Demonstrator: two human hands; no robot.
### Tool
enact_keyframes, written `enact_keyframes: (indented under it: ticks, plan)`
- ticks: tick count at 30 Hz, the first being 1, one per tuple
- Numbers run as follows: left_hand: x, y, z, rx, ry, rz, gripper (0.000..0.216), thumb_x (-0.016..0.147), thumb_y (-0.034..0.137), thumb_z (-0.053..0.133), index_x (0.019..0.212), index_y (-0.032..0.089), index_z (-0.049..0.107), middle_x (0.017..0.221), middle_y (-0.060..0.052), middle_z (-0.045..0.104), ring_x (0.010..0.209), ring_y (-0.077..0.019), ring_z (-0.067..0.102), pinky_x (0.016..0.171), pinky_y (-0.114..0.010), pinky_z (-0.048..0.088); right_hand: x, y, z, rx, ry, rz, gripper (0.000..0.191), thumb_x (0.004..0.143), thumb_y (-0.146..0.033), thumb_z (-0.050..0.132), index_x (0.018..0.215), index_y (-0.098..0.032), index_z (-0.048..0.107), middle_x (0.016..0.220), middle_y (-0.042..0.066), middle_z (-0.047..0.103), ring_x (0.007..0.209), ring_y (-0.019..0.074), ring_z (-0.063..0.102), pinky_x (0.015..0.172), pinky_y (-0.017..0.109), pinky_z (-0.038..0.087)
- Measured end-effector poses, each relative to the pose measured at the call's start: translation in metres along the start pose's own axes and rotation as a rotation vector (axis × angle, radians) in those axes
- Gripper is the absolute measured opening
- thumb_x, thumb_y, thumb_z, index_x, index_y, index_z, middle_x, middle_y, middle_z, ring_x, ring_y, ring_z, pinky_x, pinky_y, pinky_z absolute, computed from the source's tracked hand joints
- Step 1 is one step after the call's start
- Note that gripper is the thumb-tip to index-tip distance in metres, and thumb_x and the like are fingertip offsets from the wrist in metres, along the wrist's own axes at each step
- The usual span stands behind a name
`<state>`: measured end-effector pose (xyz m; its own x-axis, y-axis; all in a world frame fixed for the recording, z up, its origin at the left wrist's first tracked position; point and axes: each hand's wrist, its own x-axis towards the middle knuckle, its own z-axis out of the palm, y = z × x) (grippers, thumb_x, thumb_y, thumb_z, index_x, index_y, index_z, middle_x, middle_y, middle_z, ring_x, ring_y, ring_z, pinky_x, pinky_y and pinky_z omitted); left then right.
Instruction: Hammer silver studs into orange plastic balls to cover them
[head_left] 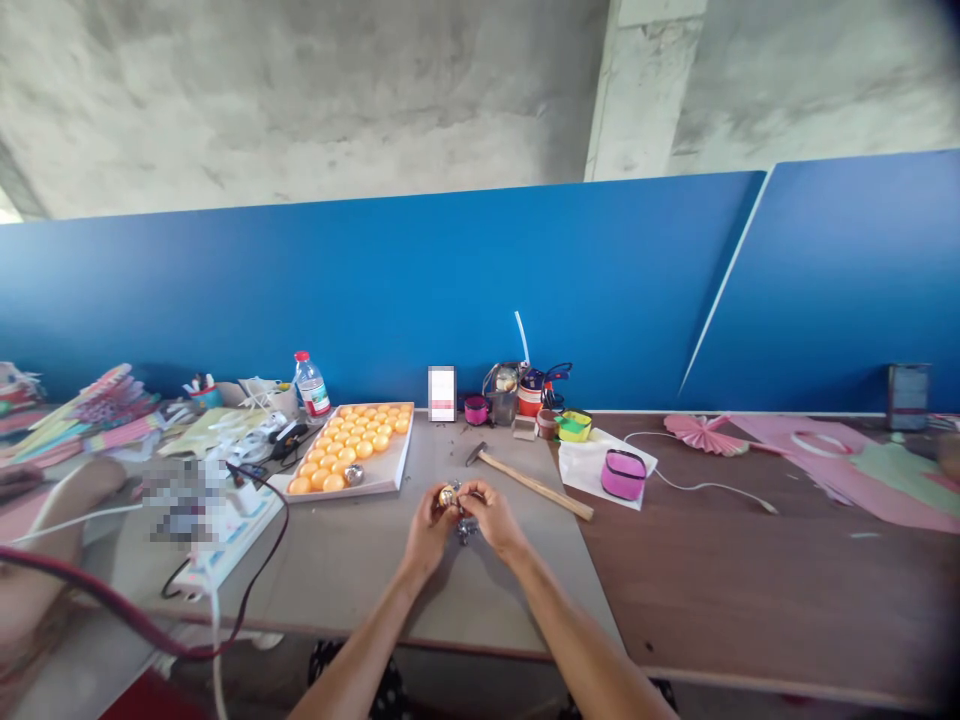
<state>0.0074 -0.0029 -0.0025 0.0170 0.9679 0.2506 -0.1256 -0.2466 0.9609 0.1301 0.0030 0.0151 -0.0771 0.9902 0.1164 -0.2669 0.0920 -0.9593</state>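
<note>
Both of my hands meet over the grey board (pixel 360 560) in front of me. My left hand (pixel 429 522) is closed around a small orange ball (pixel 447 496). My right hand (pixel 487 515) pinches at the same ball from the right, with a small silvery metal piece (pixel 466 530) just below the fingers. A white tray (pixel 390 470) filled with several orange balls lies to the upper left of my hands. One silver ball (pixel 353 473) sits at the tray's near edge. A wooden-handled hammer (pixel 529 480) lies just right of my hands.
A water bottle (pixel 310 385), a white card (pixel 442 393), small cups and tape rolls (pixel 525 400) stand along the blue partition. A pink pouch (pixel 623 473) on white paper and a pink paper fan (pixel 701 432) lie right. Cables and a power strip (pixel 225 545) lie left, beside another person's arm (pixel 45 530).
</note>
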Motion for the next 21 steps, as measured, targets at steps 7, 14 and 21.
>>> enact_keyframes:
  ticks: [7, 14, 21]
  plan:
    - [0.000, -0.004, -0.006, 0.179, 0.015, 0.003, 0.038, 0.067, 0.029, 0.064, 0.102, 0.015, 0.054, 0.096, -0.006, 0.061, 0.088, -0.0179, 0.057, 0.081, -0.031, 0.045, 0.002, 0.016, -0.008, 0.175, -0.106, 0.078, 0.022, 0.059, -0.034, 0.067, 0.069, -0.019, 0.054, 0.062, -0.005, 0.054, 0.054, 0.0103, 0.049, 0.057, 0.024, 0.040]
    - [0.003, -0.003, -0.009, 0.176, -0.038, -0.034, 0.044, 0.067, 0.030, 0.064, 0.107, 0.015, 0.054, 0.103, -0.008, 0.062, 0.093, -0.0202, 0.058, 0.085, -0.033, 0.044, 0.003, 0.024, -0.010, 0.061, -0.086, 0.062, 0.020, 0.061, -0.035, 0.065, 0.071, -0.020, 0.055, 0.059, -0.005, 0.052, 0.053, 0.0095, 0.044, 0.056, 0.023, 0.038]
    - [0.003, -0.005, -0.011, 0.297, -0.064, -0.001, 0.045, 0.069, 0.027, 0.061, 0.113, 0.018, 0.054, 0.107, -0.006, 0.062, 0.100, -0.0214, 0.055, 0.091, -0.035, 0.040, 0.002, 0.022, -0.009, -0.019, -0.069, 0.044, 0.018, 0.063, -0.036, 0.062, 0.071, -0.021, 0.055, 0.057, -0.005, 0.050, 0.053, 0.0099, 0.042, 0.056, 0.023, 0.036]
